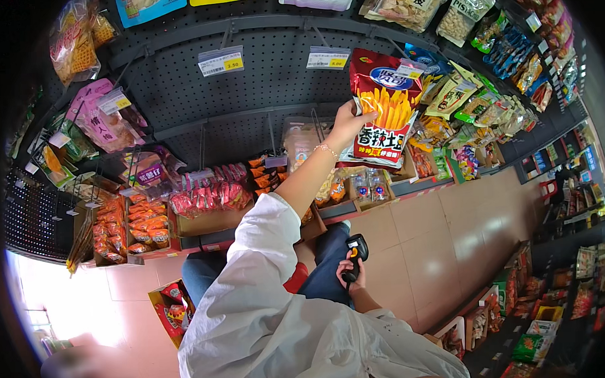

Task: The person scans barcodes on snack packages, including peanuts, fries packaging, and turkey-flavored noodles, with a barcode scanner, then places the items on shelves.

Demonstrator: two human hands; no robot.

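My left hand (355,124) reaches up and forward to the pegboard shelf, its fingers closed on the left edge of a red and white bag of potato-stick snacks (387,106). The bag is upright with its printed front toward me. A small price tag (410,70) overlaps its upper right, so the bag seems to be at a hook; whether it still hangs there I cannot tell. Lower down, near my knees, my right hand (352,275) is wrapped around the handle of a black handheld barcode scanner (356,249) with a yellow button.
Hooks with price tags (221,61) stick out of the dark pegboard (266,90). Green and yellow snack packs (456,93) hang to the right. Boxes of orange packets (147,224) line the low shelf. An open carton (161,314) stands on the floor. Another stocked shelf (553,313) borders the aisle.
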